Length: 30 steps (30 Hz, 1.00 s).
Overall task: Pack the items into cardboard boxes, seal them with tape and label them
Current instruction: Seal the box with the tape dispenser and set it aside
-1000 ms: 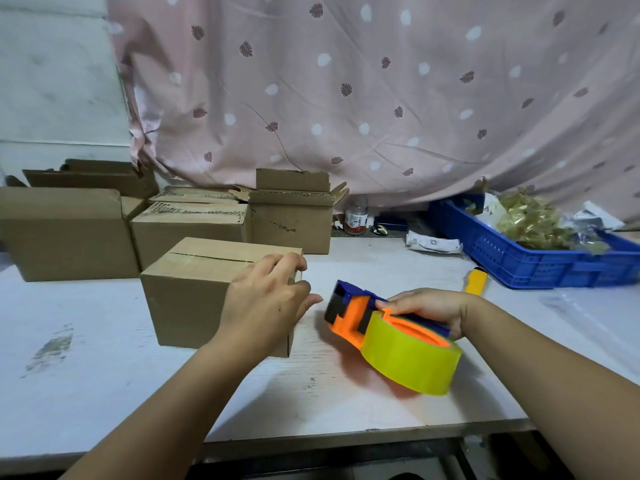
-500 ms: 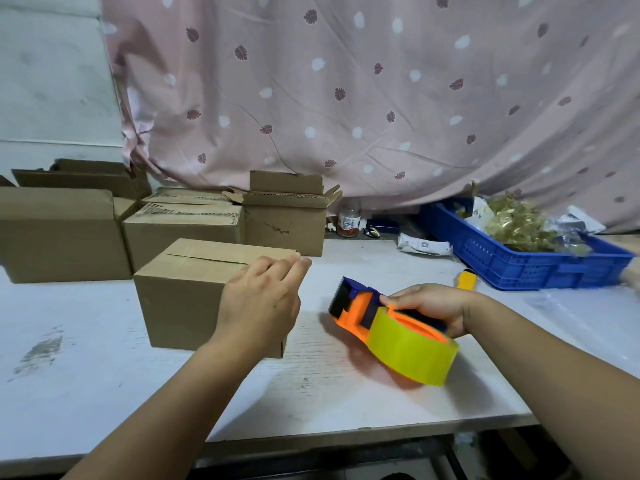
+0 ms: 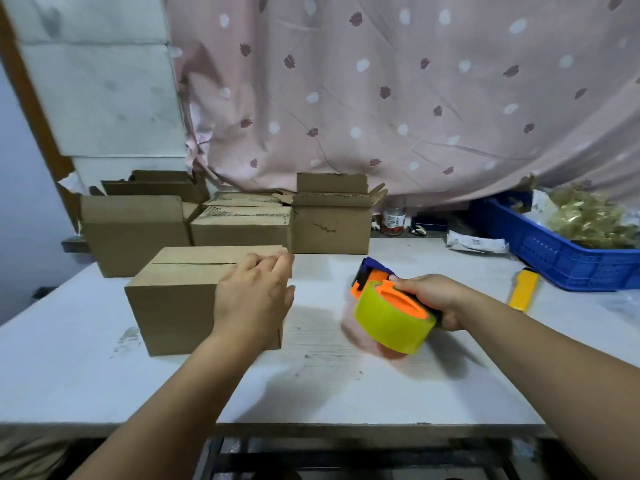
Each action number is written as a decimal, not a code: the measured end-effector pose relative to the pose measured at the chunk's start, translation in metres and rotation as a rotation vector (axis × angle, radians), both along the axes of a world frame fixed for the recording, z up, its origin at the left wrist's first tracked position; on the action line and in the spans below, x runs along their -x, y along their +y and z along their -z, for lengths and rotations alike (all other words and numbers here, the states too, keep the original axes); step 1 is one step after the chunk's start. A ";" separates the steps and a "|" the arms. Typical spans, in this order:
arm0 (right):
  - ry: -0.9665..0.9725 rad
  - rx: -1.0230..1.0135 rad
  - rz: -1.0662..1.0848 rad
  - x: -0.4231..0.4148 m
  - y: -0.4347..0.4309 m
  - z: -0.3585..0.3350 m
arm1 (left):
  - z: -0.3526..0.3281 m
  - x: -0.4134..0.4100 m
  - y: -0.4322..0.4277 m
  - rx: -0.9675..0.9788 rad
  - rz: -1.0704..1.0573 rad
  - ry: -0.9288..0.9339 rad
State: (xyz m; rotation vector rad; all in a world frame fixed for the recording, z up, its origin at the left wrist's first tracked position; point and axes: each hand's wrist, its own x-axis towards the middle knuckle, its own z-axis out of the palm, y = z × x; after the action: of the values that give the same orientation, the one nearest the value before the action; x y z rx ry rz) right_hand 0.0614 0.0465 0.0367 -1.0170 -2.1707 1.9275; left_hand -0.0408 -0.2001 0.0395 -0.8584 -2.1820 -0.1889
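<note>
Cardboard box (image 3: pixel 180 299) under open left hand (image 3: pixel 254 297); tape dispenser (image 3: pixel 391 310) gripped in right hand (image 3: pixel 433 299).

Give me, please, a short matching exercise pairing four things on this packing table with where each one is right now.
Things:
1. tape dispenser
2. closed box
3. blue crate
4. yellow knife

Places:
A. far right, holding gold packets
B. in the right hand
C. flat on the table beside the crate
D. under the left hand

Pairs: 1-B, 2-D, 3-A, 4-C
</note>
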 end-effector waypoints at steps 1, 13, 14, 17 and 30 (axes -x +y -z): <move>0.005 -0.014 -0.016 0.007 -0.006 0.000 | 0.000 0.004 -0.010 0.008 -0.020 -0.009; 0.016 -0.395 -0.078 0.105 -0.072 0.017 | 0.001 0.017 -0.051 -0.015 -0.007 0.067; 0.012 -0.418 -0.063 0.111 -0.076 0.018 | 0.001 0.016 -0.050 -0.016 -0.001 0.061; -0.007 -0.470 -0.016 0.125 -0.087 0.019 | 0.000 0.015 -0.051 -0.008 0.003 0.008; 0.443 -0.786 0.027 0.104 -0.135 -0.028 | -0.036 0.015 -0.087 -0.408 0.037 -0.321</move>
State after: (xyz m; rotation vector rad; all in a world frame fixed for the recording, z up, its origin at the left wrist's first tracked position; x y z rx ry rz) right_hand -0.0425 -0.0886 0.0650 -0.4218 -2.2700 0.9644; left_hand -0.0557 -0.2868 0.0750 -0.6677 -2.2997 -0.8076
